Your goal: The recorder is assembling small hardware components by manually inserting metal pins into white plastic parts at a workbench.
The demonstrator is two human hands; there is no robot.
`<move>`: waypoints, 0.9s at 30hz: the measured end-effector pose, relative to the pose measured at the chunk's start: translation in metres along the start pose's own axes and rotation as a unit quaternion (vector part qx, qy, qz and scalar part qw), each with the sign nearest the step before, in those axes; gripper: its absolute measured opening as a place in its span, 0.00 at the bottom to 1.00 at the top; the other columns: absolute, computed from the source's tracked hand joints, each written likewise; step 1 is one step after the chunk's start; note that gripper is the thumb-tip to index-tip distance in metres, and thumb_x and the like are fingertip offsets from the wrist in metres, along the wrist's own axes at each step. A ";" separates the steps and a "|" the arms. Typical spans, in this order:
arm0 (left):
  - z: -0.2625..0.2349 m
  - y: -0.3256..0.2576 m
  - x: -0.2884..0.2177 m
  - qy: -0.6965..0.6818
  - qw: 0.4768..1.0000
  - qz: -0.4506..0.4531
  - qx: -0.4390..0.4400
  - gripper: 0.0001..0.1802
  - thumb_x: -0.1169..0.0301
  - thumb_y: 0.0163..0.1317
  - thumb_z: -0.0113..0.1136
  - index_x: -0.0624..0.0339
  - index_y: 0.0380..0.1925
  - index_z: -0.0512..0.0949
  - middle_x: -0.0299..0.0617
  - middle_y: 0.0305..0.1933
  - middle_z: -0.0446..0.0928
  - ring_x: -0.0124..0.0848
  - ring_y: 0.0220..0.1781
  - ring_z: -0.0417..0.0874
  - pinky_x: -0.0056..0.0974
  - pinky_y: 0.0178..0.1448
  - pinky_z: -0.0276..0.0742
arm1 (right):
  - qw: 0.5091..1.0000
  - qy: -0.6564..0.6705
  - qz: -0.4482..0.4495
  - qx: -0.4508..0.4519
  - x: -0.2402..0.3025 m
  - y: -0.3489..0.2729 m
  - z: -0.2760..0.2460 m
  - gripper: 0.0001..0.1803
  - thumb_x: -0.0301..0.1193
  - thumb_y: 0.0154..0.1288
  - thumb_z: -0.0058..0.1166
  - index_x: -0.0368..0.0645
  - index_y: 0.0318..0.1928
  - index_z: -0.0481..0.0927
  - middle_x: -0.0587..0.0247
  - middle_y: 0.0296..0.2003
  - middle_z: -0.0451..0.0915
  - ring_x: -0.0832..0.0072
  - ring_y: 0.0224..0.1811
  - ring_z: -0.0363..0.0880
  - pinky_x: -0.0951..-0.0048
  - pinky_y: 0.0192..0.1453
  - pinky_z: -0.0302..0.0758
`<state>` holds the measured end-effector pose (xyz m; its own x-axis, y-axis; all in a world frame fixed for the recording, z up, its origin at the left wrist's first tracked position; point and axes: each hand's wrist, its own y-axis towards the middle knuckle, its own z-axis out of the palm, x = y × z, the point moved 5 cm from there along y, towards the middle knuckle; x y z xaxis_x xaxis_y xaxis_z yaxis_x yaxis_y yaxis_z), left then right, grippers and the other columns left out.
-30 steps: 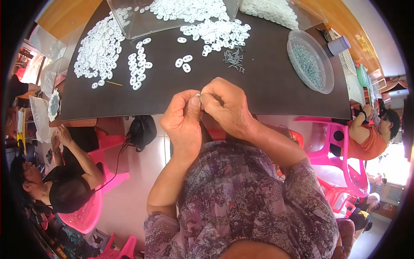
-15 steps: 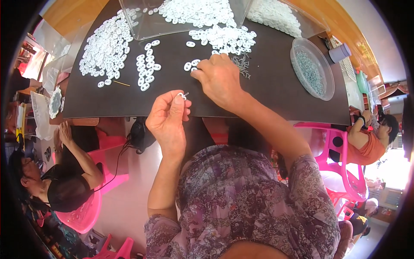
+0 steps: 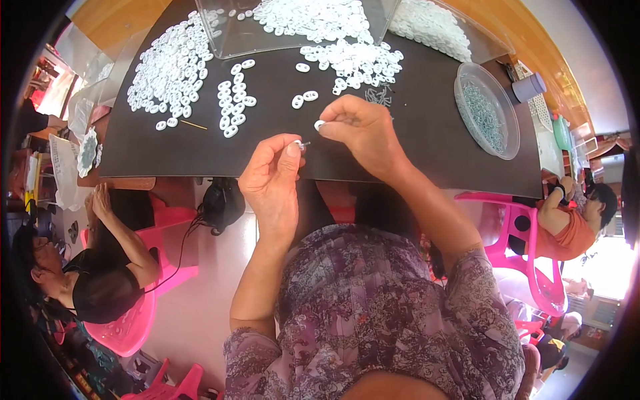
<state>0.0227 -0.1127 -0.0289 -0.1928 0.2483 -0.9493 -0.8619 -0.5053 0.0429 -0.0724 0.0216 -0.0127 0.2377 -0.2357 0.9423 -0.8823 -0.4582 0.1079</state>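
The left hand (image 3: 272, 177) is curled up over the near edge of the desk (image 3: 427, 143), and its fingers pinch a tiny shiny metal spring (image 3: 304, 143). The spring's long side lies flat and its tip points to the right, toward the other hand. The right hand (image 3: 363, 130) is just beside it, bent at the wrist over the dark desk, knuckles up. Its fingers pinch a small white plastic ring (image 3: 319, 125), oval and smooth; which way the ring faces is too small to tell. The spring and the ring are near each other but not touching.

Two more white rings (image 3: 304, 99) lie on the desk just behind the hands. A neat row of rings (image 3: 233, 100) sits to the left, and a big loose heap of rings (image 3: 170, 67) lies farther left. A round clear dish (image 3: 487, 110) with thin metal bits in it stands on the right
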 end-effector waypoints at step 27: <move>0.043 -0.012 0.001 0.005 0.997 -0.038 0.060 0.07 0.76 0.62 0.60 0.66 0.39 0.78 0.34 0.30 0.77 0.19 0.26 0.74 0.23 0.30 0.70 | 0.972 0.219 0.088 -0.022 -0.001 -0.032 -0.030 0.10 0.27 0.61 0.58 0.33 0.40 0.79 0.63 0.30 0.81 0.83 0.31 0.77 0.83 0.32 0.68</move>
<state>0.0124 -0.0706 -0.0173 -0.1207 0.2744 -0.9540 -0.9237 -0.3832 0.0067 -0.0565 0.0626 -0.0077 -0.1052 0.0848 0.9908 -0.9121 -0.4053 -0.0622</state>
